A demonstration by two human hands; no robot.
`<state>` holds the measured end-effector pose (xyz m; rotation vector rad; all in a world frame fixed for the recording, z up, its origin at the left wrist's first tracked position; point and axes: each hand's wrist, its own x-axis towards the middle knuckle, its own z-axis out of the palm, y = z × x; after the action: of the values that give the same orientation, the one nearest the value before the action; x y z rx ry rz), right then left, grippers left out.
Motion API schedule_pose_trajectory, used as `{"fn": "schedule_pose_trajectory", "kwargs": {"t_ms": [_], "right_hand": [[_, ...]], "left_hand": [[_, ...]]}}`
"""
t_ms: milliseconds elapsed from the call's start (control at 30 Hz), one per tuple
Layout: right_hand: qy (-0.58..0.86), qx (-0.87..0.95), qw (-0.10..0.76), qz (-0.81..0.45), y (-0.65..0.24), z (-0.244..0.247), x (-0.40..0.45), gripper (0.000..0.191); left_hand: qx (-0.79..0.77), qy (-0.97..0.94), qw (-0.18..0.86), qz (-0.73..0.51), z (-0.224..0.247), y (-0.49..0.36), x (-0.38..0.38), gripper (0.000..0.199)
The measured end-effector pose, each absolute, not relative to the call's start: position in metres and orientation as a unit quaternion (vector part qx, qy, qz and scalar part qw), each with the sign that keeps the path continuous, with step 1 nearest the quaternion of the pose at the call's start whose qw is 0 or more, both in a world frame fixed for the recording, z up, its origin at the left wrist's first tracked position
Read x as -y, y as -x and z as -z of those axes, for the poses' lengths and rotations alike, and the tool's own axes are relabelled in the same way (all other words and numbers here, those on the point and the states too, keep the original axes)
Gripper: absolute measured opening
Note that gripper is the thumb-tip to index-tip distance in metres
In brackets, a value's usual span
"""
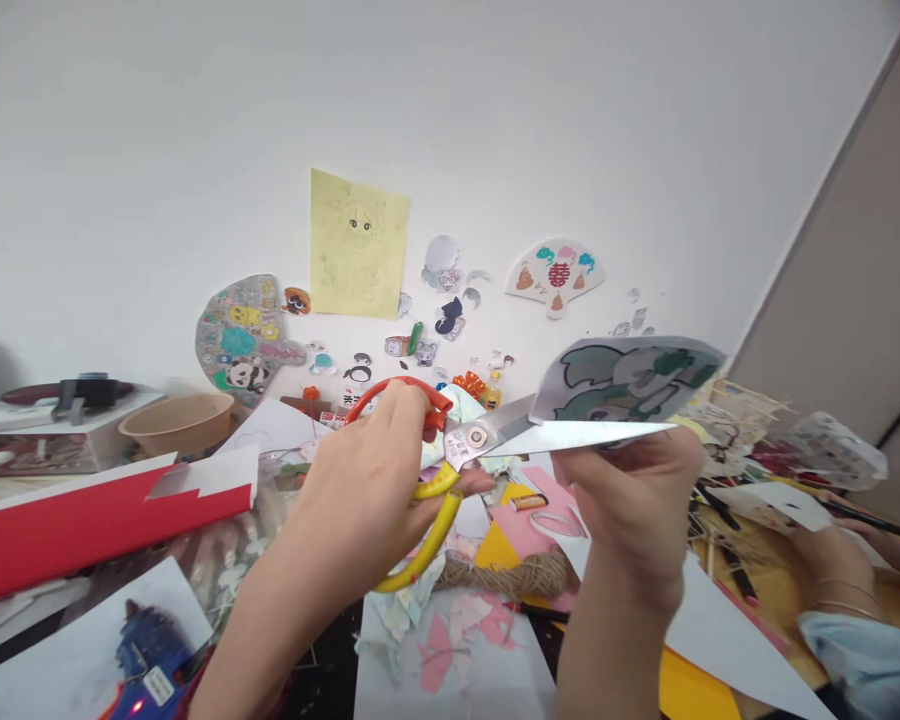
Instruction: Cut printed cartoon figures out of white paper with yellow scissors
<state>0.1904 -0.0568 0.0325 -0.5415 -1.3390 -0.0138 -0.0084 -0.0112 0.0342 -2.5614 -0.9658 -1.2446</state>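
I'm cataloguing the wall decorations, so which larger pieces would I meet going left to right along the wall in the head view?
Grey cutout with a panda → yellow sheet with drawn eyes → pale round cutout → white fan-shaped cutout with red characters.

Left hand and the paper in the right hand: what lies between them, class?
The scissors, their blades spread, lie between the left hand and the paper; the head view shows it.
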Motion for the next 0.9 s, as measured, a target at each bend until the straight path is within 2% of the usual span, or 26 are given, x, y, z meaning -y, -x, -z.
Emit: {"fn": "schedule_pose_trajectory", "kwargs": {"t_ms": [400,767,900], "right_hand": [[0.243,0.621,0.744,0.045,-0.1948,-0.0327,0.056,0.021],[0.27,0.62,0.736,0.025,-0.1972,-0.0321,0.055,0.011],[0.254,0.612,0.746,0.061,-0.1969,-0.0335,0.0547,0.01]], "left_hand": [[0.351,0.855,0.063,0.376,-0.0381,0.0072,0.0157,0.04],[0.362,0.853,0.046,0.374,-0.0387,0.0075,0.0163,0.036],[0.357,0.854,0.038,0.376,-0.0371,0.0076,0.015,0.035]]}}
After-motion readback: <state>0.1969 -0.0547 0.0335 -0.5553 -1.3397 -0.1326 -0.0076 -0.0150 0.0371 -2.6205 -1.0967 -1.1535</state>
